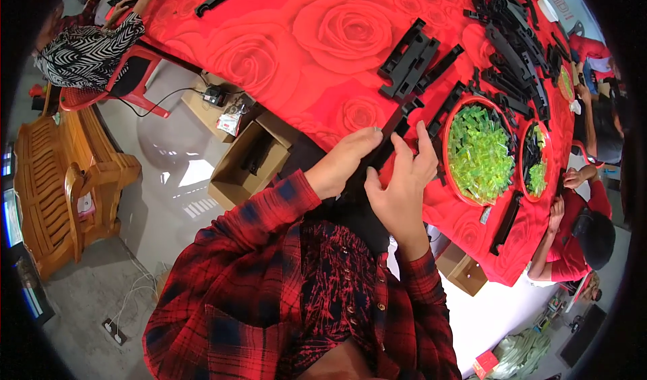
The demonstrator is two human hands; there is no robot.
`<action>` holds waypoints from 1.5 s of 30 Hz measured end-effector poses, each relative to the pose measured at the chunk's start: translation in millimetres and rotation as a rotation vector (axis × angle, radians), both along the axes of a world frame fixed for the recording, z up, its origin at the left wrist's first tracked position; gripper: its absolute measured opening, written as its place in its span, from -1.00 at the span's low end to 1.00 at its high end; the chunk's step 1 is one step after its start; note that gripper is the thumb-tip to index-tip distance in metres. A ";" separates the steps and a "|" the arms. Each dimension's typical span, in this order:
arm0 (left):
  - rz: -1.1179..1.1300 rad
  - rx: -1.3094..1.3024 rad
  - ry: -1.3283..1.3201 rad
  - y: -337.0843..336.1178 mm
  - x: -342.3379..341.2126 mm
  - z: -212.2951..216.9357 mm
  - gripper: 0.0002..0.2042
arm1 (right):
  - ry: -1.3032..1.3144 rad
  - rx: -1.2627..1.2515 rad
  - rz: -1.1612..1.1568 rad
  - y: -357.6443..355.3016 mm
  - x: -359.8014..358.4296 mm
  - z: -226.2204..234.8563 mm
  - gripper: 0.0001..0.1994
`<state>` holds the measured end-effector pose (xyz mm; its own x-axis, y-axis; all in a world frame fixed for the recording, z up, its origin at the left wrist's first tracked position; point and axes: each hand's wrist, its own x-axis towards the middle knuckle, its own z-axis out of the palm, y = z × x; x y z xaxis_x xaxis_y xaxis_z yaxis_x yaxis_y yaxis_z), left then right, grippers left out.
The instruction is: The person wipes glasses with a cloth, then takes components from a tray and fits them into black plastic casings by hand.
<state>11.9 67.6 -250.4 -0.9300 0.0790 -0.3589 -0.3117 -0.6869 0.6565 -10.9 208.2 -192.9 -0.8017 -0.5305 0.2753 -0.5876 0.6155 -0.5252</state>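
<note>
Though unlabelled, black strip (394,134) between hands.

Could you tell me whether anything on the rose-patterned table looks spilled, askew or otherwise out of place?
Nothing looks spilled: the translucent green plastic pieces sit inside their round red bowl. The one oddity is a long black plastic strip lying at the table's near edge, apart from the main pile.

1. Black strip (391,141) held in both hands: matt plastic by its look, smooth.
2. Tablecloth (303,50): glossy red sheet, rose print, slight sheen.
3. Small pieces (480,154) in red bowl: translucent yellow-green plastic, shiny.
4. Bench (60,178): varnished wood, glossy.
5. Box (246,161): plain brown cardboard, matt.
6. Sleeves (263,218): soft plaid cloth.
7. Floor (162,144): smooth, reflective.
</note>
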 end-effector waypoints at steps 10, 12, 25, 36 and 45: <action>0.020 -0.034 0.042 11.2 7.9 11.8 -0.71 | -0.053 0.028 -0.028 2.7 -1.9 -12.7 -0.44; 0.018 -0.014 0.059 11.1 8.2 3.1 -0.71 | -0.035 0.027 -0.037 2.9 -2.5 -13.2 -0.45; 0.092 -0.012 0.014 11.0 11.0 -11.9 -0.74 | 0.029 -0.037 -0.003 2.7 -1.9 -27.4 -0.50; 0.119 -0.045 -0.042 10.0 13.3 -25.7 -0.77 | 0.029 -0.036 0.004 2.3 -0.8 -36.6 -0.52; 0.132 -0.050 -0.047 10.3 14.8 -32.3 -0.76 | 0.017 -0.034 -0.005 0.8 1.0 -40.1 -0.51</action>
<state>26.7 77.9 -282.8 -0.9134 -0.0615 -0.4025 -0.2521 -0.6908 0.6776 -9.9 209.0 -233.0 -0.7993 -0.5168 0.3067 -0.5938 0.6001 -0.5360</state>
